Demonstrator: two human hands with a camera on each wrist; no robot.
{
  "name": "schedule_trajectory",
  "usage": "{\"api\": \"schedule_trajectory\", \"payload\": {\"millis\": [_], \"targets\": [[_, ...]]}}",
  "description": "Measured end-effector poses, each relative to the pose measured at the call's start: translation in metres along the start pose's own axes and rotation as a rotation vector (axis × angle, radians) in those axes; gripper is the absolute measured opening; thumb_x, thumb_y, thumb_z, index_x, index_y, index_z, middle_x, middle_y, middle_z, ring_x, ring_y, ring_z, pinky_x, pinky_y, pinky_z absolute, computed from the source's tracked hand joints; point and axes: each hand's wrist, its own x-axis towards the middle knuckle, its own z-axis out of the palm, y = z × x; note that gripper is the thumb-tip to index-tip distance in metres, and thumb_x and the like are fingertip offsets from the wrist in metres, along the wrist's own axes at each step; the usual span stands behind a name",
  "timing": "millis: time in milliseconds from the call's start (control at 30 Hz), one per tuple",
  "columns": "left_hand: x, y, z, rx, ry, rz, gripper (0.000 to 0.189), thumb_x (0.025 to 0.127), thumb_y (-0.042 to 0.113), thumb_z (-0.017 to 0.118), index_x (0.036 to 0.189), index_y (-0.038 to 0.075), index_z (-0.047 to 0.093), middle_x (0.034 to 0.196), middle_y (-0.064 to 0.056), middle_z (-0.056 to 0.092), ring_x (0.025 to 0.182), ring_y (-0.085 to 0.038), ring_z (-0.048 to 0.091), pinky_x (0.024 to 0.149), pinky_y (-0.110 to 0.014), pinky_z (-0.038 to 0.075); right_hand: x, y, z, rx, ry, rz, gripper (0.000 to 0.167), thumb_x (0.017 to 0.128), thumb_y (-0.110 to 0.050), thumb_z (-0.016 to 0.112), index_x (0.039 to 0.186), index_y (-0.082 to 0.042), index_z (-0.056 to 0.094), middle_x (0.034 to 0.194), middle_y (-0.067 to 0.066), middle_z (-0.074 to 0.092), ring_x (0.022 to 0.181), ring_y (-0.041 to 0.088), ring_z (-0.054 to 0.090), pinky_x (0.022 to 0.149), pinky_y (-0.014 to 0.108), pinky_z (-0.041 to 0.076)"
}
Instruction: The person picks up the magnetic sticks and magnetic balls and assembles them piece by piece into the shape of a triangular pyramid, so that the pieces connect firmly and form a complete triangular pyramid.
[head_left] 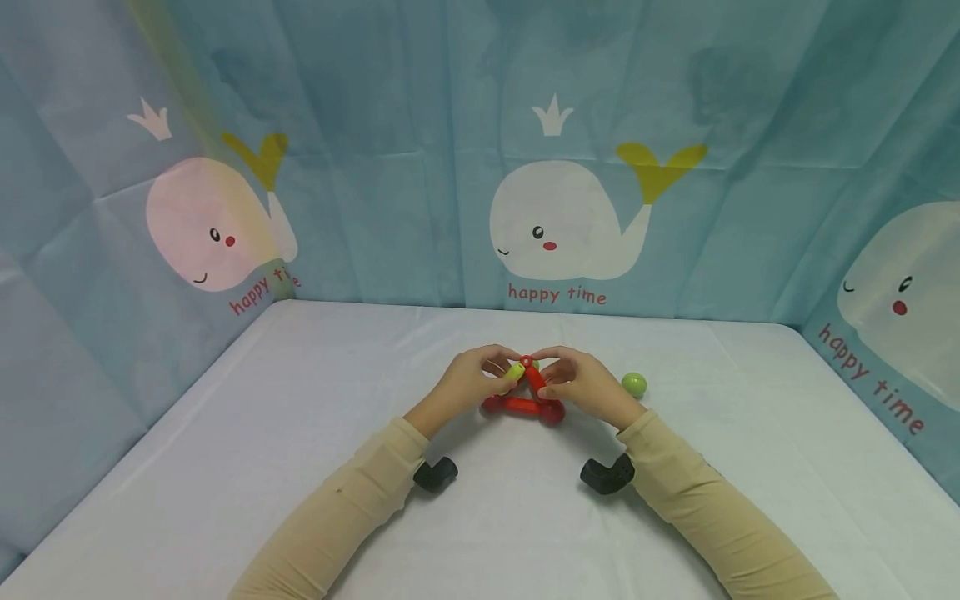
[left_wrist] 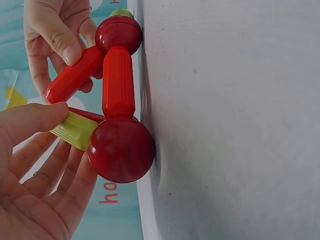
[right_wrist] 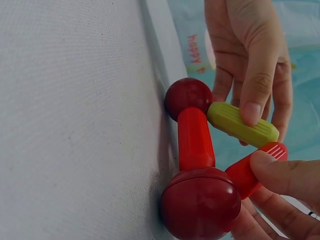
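A: Item one, the held assembly?
B: A triangle of toy rods and balls, near the middle of the white table (head_left: 300, 433). Base: one red rod (head_left: 522, 407) lying flat on the cloth, a dark red ball at each end, left ball (head_left: 491, 405) and right ball (head_left: 553, 412). Two sloping sides rise from those balls: a yellow-green rod (head_left: 514, 372) on the left, a second red rod (head_left: 536, 380) on the right. Their upper ends come close together at the top; whether they touch cannot be told.

A: Item two, the hands?
B: Left hand (head_left: 471, 379): thumb and fingers pinching the yellow-green rod, thumb on one face, fingertips on the other, as the left wrist view shows (left_wrist: 30, 120). Right hand (head_left: 581, 385): thumb and fingers pinching the sloping red rod near its upper end, seen closely in the right wrist view (right_wrist: 280, 175). Both sleeves are tan.

A: Item three, loose pieces?
B: One green ball (head_left: 634, 384), on the table just beside the right hand, apart from the triangle. Two black wrist camera mounts, one under each forearm.

A: Item four, surroundings?
B: A blue backdrop (head_left: 420, 125) printed with white whales and the words "happy time", enclosing the table on three sides.
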Motion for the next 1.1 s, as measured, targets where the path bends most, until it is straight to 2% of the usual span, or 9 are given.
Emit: {"api": "schedule_trajectory", "payload": {"millis": [567, 1100], "targets": [[-0.0007, 0.0003, -0.0010, -0.021, -0.009, -0.005, 0.032, 0.086, 0.014, 0.076, 0.117, 0.019, 0.071, 0.104, -0.003, 0.071, 0.103, -0.021, 0.066, 0.079, -0.030, 0.057, -0.0012, -0.0004, -0.0009, 0.015, -0.006, -0.004, 0.045, 0.089, -0.009, 0.071, 0.132, -0.011, 0.061, 0.113, 0.016, 0.072, 0.103, 0.026, 0.068, 0.086, 0.040, 0.058], [-0.0010, 0.0014, -0.0014, -0.001, -0.012, -0.012, 0.032, 0.087, 0.014, 0.075, 0.119, 0.015, 0.069, 0.108, -0.004, 0.071, 0.105, -0.022, 0.066, 0.080, -0.031, 0.057, -0.0010, 0.0012, -0.0004, 0.024, 0.006, -0.009, 0.045, 0.089, -0.010, 0.072, 0.132, -0.011, 0.062, 0.113, 0.015, 0.072, 0.104, 0.026, 0.068, 0.088, 0.041, 0.058]]}}
